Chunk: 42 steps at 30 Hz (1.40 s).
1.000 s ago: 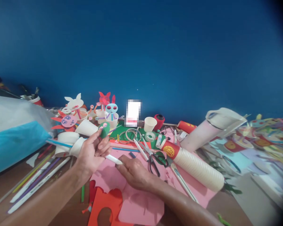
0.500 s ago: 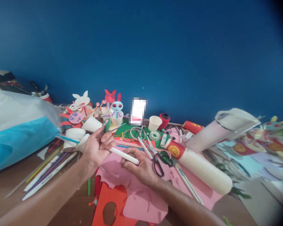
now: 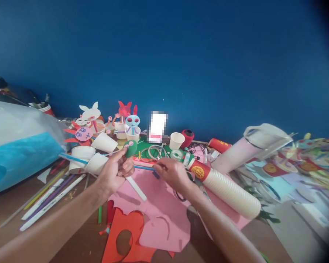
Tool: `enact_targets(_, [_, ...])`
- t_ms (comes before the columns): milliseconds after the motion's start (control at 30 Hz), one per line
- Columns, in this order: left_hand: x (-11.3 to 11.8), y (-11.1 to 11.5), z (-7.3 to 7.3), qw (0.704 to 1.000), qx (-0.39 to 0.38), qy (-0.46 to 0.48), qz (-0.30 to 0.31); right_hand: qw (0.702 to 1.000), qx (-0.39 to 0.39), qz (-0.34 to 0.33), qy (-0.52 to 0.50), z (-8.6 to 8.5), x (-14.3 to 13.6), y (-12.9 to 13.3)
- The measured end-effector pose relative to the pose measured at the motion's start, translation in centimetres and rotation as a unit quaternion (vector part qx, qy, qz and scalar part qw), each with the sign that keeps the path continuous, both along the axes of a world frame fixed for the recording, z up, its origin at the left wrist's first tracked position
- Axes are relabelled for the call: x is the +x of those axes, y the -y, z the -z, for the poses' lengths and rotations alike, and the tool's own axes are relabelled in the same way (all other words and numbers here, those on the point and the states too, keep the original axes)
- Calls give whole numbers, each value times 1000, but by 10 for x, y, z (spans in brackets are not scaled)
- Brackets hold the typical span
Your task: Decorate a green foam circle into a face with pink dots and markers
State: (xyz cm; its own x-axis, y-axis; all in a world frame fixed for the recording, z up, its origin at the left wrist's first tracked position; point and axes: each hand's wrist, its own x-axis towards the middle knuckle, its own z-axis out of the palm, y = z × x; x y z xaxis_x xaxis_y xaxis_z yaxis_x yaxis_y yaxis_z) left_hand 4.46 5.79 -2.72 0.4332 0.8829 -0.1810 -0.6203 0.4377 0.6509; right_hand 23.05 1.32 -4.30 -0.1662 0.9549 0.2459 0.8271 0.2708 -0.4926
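My left hand (image 3: 113, 168) is closed, with a green paper cutout (image 3: 131, 149) bearing pink spots pinched at its fingertips. A white marker (image 3: 137, 189) sticks out from under the same hand's lower fingers, pointing down and right. My right hand (image 3: 171, 173) reaches over the pink sheet (image 3: 164, 204), its fingers bunched together at the far edge beside a blue strip (image 3: 145, 168). What those fingers hold, if anything, is hidden. Beneath that hand, the black-handled scissors (image 3: 180, 196) are mostly covered.
Paper-cup animal figures (image 3: 133, 124) stand at the back left near tipped white cups (image 3: 104, 142). Several markers (image 3: 52, 202) lie at left. A long cup stack (image 3: 230, 190) and a pale jug (image 3: 235, 153) are at right. Cut red paper (image 3: 138, 219) lies in front.
My right hand has left the white marker and moved forward, over the scissors. The marker stays in my left hand, now tilted more steeply downward. The view has shifted slightly.
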Motion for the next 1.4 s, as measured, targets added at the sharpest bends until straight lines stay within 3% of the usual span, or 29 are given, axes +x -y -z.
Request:
enact_targets(33, [1,0,2,1000,-2,-13,10,996,0,51,73,-1,7,-5])
enact_targets(100, [3,1,7,999,-16,-31,30,978,-32,92,184,2,17,-12])
enact_targets(233, [8,1,18,997,-38,-68,26,952,-73,100,280,15,18,-15])
enact_targets(400, [7,-1,23,977,71,-198,-45,962,-68,77,252,3,17,-12])
enact_targets(500, [1,0,20,933,159,-316,-71,973,-99,56,203,-4,17,-9])
enact_targets(600, [-7,0,14,883,235,-385,-128,978,-129,46,157,3,10,-7])
enact_targets(667, [-10,-3,11,887,239,-362,-160,977,-139,56,150,12,5,-6])
enact_targets(833, [-10,-14,12,963,95,-170,-185,975,-143,79,152,23,2,-8])
enact_targets(900, [-9,-16,13,972,49,-128,-193,988,-140,45,56,18,2,-8])
enact_targets(967, [-5,-14,13,975,10,-112,-193,983,-149,-4,-104,12,-1,-6])
enact_targets(1067, [4,-4,12,980,-40,-100,-166,938,-152,-39,-309,10,-18,1])
enact_targets(1133, [12,6,13,983,-61,-86,-153,918,-124,-31,-375,13,-34,8])
enact_targets(1233, [24,21,22,981,-123,-85,-121,920,-94,-30,-379,21,-52,19])
enact_targets(1400, [32,30,40,983,-114,-68,-130,975,-31,-53,-215,31,-56,26])
